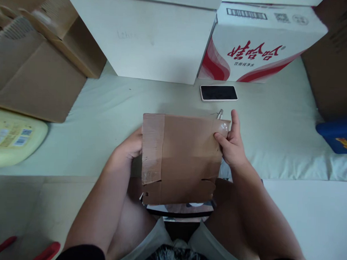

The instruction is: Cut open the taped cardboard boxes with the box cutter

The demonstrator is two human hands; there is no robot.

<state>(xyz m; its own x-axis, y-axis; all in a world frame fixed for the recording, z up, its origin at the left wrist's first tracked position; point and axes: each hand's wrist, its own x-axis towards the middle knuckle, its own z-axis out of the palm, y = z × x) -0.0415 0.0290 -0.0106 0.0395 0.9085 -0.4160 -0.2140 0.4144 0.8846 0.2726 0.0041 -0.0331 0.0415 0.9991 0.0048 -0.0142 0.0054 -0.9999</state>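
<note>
1. Head view, progress: the cardboard (186,153) is up in the person's hands, above the lap and the near edge of the cloth-covered table (278,130). A wide strip of tape (152,148) already lies along its left side, and a shiny clear patch (224,128) sits at its top right corner. Its lower edge is torn or slit in places. Handling seems under way; how much remains cannot be judged.

2. Head view, left hand (135,143): at the cardboard's left edge, the fingers tucked behind it. How tightly they close cannot be told.

3. Head view, right hand (232,147): partly closed at the cardboard's top right corner, pinching it, thumb in front, forefinger stretched out past the edge.

4. Head view, surroundings: beyond the cardboard lie a phone (219,93) and, farther back, a white box (159,42) and a red-and-white box (256,53).
</note>
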